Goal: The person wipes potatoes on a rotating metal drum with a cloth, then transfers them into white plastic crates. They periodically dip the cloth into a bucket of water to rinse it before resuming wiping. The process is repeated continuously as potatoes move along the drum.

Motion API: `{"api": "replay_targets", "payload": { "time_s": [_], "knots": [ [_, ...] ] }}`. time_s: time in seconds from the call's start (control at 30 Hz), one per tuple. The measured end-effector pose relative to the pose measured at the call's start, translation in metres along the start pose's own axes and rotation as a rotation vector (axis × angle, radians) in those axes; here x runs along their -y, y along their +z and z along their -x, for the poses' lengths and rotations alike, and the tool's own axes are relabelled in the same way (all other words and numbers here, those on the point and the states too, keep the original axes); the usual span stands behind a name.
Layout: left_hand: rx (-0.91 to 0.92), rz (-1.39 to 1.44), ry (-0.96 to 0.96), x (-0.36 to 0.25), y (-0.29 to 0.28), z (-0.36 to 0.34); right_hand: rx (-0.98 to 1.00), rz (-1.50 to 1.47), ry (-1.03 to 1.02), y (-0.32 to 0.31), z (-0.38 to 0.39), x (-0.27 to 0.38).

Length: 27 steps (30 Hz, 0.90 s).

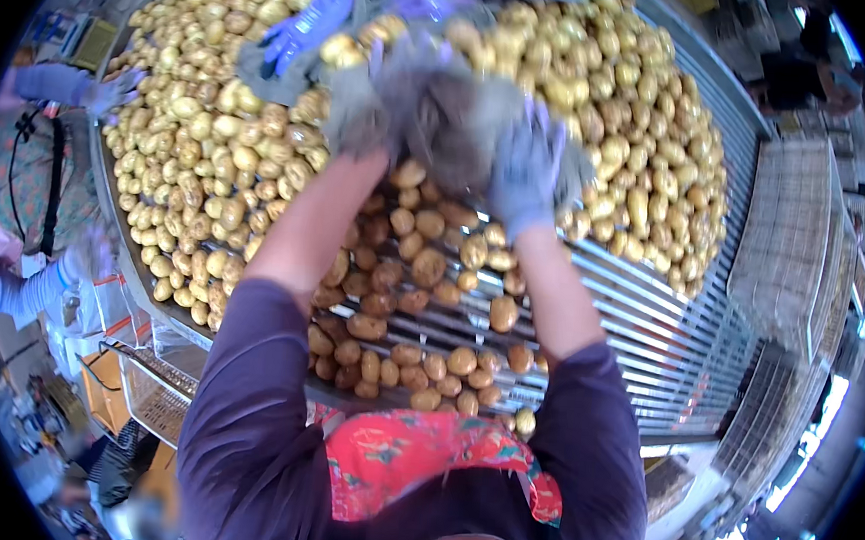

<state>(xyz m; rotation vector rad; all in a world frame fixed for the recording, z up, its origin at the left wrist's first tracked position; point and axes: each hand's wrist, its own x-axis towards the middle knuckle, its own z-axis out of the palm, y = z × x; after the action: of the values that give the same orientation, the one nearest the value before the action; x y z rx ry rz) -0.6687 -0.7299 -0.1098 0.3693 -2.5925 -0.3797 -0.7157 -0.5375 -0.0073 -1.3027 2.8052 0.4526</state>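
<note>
Both my gloved hands are on a grey cloth [453, 121] atop the potatoes, blurred by motion. My left hand [405, 83], with purple fingertips, grips the cloth's left part; its outline is smeared. At the right end of the cloth, my right hand [527, 171] in a grey-purple glove holds it, fingers pointing away from me. Yellow and brown potatoes [423, 264] lie under and around the cloth on a slatted metal table [639, 330]. Wet, browner ones sit between my forearms, while paler potatoes [653, 135] spread to the right.
Across the table, a co-worker's purple-gloved hand [314, 23] rests by another grey cloth [270, 80]. A second person's gloved hand [114, 95] reaches the left edge. Wire-mesh crates [781, 234] stand along the right side. A plastic basket [153, 391] is at lower left.
</note>
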Motion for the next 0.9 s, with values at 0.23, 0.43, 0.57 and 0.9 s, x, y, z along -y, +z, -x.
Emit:
{"api": "replay_targets", "payload": {
  "time_s": [0.23,0.43,0.57,0.9],
  "knots": [
    [0.318,0.098,0.113,-0.062,-0.076,0.081,-0.388,-0.204,-0.145,0.062,0.075,-0.04],
    [0.731,-0.07,-0.14,-0.083,-0.099,0.034,-0.246,-0.476,-0.142,0.041,0.085,-0.022],
    [0.078,1.782,-0.523,-0.089,-0.084,-0.042,-0.557,-1.23,-0.004,0.007,0.054,-0.102],
    [-0.357,-0.251,0.387,-0.136,0.102,-0.172,-0.265,-0.021,0.285,0.092,-0.052,-0.194]
  ]
}}
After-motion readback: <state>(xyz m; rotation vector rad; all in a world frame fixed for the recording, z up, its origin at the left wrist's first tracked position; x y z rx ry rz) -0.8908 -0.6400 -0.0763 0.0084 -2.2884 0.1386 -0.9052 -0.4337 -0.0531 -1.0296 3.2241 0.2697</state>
